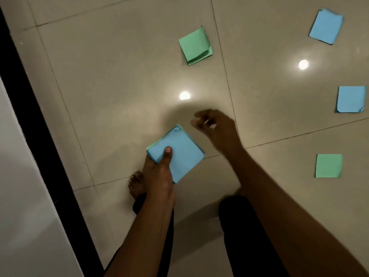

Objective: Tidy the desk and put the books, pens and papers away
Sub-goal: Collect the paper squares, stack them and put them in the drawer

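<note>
Left hand point(158, 170) pinches blue paper stack point(180, 154), corner pointing away (squarish, no long axis); right hand point(216, 129) blurred, its grip unreadable

One view alone is given. It is taken from a camera worn on the head and is aimed steeply down at the tiled floor point(119, 76). The frame is turned, so the tile joints point(225, 66) are seen running aslant. The forearms point(151, 226) are brought in from the bottom edge; the left hand point(157, 172), with the paper stack point(183, 148) gripped in it, and the right hand point(217, 128) are caught near the centre, close to the lens.
</note>
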Demonstrator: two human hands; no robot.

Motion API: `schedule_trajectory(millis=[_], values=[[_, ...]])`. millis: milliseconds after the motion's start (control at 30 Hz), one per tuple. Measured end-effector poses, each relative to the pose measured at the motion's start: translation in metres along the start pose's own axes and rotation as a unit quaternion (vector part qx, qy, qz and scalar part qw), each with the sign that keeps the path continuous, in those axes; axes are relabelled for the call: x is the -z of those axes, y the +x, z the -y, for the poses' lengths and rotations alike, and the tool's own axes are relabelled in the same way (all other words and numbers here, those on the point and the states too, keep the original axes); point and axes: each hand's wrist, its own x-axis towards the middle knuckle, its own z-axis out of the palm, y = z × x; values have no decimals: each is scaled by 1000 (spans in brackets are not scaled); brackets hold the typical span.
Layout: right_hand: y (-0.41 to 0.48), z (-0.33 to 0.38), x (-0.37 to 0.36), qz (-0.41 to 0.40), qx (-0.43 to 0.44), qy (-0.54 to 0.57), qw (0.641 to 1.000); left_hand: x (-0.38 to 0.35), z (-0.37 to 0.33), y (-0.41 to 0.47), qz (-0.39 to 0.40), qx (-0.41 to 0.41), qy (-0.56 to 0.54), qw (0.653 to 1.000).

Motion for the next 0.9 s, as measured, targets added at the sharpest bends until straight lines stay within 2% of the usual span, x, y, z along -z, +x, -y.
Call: schedule_trajectory(millis=[33,100,200,333,400,533,700,800,900], values=[[27,-5,-1,-40,-17,7,999,-3,-7,5,-1,-4,-10,1000],[89,-13,-7,-87,-36,-48,994,-11,-26,17,4,-6,-29,1000],[170,-13,-21,-96,-27,-207,973,-24,-56,39,18,-13,-47,999],[243,5,-27,-119,8,-365,923,-38,-90,70,29,-22,-66,997],[268,9,-28,-91,36,-420,902,-41,-97,80,36,-30,-55,997],[305,19,-23,48,92,-549,829,-44,-101,92,44,-38,-31,998],[313,33,-21,49,120,-634,763,-56,-110,95,65,-42,-37,996],[301,16,-13,55,81,-635,766,-61,-110,90,65,-42,-52,996],[282,-17,-1,40,43,-580,812,-59,-97,83,65,-30,-52,996]])
